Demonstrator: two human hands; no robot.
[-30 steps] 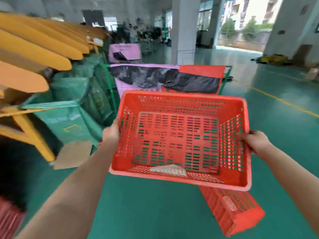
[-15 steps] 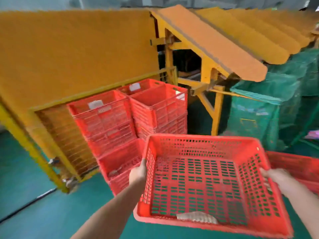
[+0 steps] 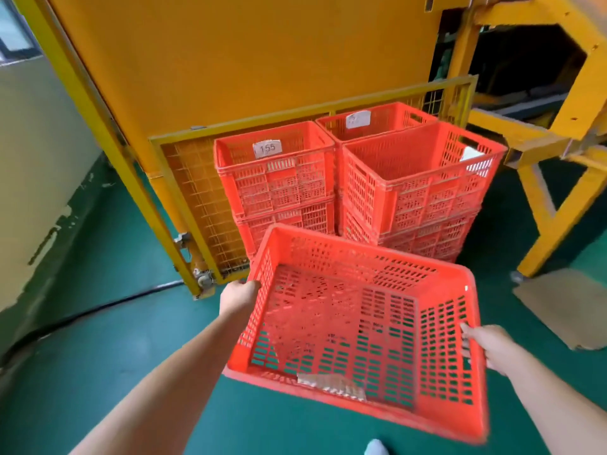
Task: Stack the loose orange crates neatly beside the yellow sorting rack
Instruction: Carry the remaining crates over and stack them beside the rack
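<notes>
- The held crate (image 3: 345,310), orange and slotted, hangs in the air between the two hands, open side up and tipped so its far-left corner sits highest. It is above the floor, just in front of the crates already stacked.
- The left hand (image 3: 239,295) grasps the crate's left rim near the far corner, fingers curled round the edge.
- The right hand (image 3: 489,346) grasps the right wall, its fingers (image 3: 466,330) hooked over the rim onto the inner face.
- A torn cardboard scrap (image 3: 331,382) lies inside the crate against the near wall, between the forearms.
- Beyond the left hand stands the left stack (image 3: 272,185) of orange crates, its top one bearing a white label (image 3: 267,148) that reads 155.
- Ahead of the right hand stands the right stack (image 3: 417,188); its top crate sits askew in the one below.
- Behind that, farther from both hands, a rear crate (image 3: 377,121) with a white tag stands against the rack.
- The yellow sorting rack (image 3: 246,60) rises behind all the stacks, and its mesh guard (image 3: 203,205) touches or nearly touches the left stack's side.
- The green floor (image 3: 98,372) spreads under both arms.
- A black cable (image 3: 98,307) runs along it, out past the left hand, below a cream wall (image 3: 33,159).
- A cardboard sheet (image 3: 565,307) lies flat on the floor beyond the right hand.
- A pale shoe (image 3: 376,448) tip shows below the crate.
</notes>
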